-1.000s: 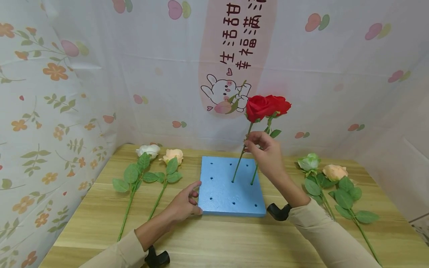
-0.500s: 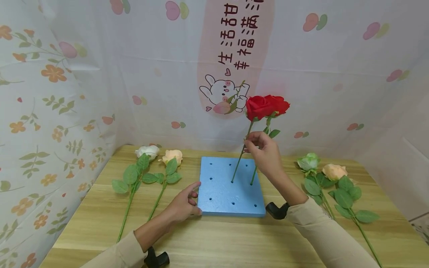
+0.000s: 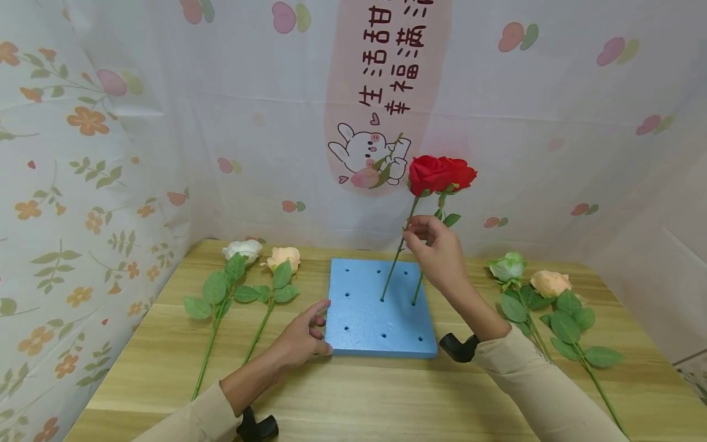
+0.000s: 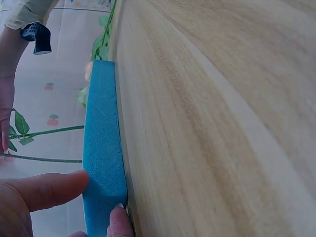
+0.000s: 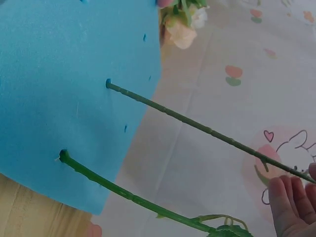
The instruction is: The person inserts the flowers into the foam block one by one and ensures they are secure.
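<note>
A blue foam board [image 3: 364, 319] with small holes lies on the table. Two red roses stand in its holes. My right hand [image 3: 439, 248] pinches the stem of the left red rose [image 3: 426, 175] partway up, its lower end in the middle hole. Behind that hand stands the other red rose [image 3: 463, 174], tilted right, its stem in a hole near the board's right edge. In the right wrist view, both stems enter the foam [image 5: 74, 113]. At the board's left side, my left hand [image 3: 298, 337] rests its fingertips against the edge, thumb at the front corner.
To the left lie a white rose [image 3: 243, 248] and a peach rose [image 3: 284, 259] with long leafy stems. A pale green rose [image 3: 508, 267] and another peach rose [image 3: 551, 283] lie to the right. A printed cloth [image 3: 265, 135] hangs behind the table [image 3: 375, 393].
The left red rose's bloom has shifted slightly right, its stem still in the middle hole. The right hand keeps its pinch, and the left hand stays at the board's edge.
</note>
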`<action>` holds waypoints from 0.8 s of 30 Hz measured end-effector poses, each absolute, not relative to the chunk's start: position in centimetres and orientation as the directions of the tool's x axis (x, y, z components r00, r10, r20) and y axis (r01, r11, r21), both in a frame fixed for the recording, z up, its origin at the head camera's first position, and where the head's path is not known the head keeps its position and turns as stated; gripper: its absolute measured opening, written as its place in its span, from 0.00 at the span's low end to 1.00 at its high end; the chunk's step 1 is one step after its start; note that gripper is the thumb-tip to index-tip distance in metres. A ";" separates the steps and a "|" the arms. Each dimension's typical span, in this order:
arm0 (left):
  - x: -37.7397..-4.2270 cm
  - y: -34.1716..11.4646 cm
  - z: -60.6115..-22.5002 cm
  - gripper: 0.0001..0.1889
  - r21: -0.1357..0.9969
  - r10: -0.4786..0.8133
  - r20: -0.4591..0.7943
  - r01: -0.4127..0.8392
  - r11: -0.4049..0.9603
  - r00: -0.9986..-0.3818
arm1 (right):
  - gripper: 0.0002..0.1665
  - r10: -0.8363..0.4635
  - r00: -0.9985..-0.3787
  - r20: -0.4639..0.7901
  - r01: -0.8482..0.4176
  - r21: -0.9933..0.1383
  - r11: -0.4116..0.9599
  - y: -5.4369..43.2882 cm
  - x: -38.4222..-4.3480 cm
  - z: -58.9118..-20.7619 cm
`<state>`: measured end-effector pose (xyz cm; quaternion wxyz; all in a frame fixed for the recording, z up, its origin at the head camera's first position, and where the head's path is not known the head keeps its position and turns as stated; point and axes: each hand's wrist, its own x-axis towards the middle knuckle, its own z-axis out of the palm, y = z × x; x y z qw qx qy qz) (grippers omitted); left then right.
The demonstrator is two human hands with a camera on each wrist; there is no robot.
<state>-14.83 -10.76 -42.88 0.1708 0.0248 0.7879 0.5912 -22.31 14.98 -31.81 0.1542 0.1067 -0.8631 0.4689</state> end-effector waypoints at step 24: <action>-14.8 -11.0 -43.0 0.47 0.943 0.249 -0.239 -0.163 0.292 -0.939 | 0.24 -0.042 -0.910 0.413 -0.358 -0.729 0.584 17.6 -19.8 -30.6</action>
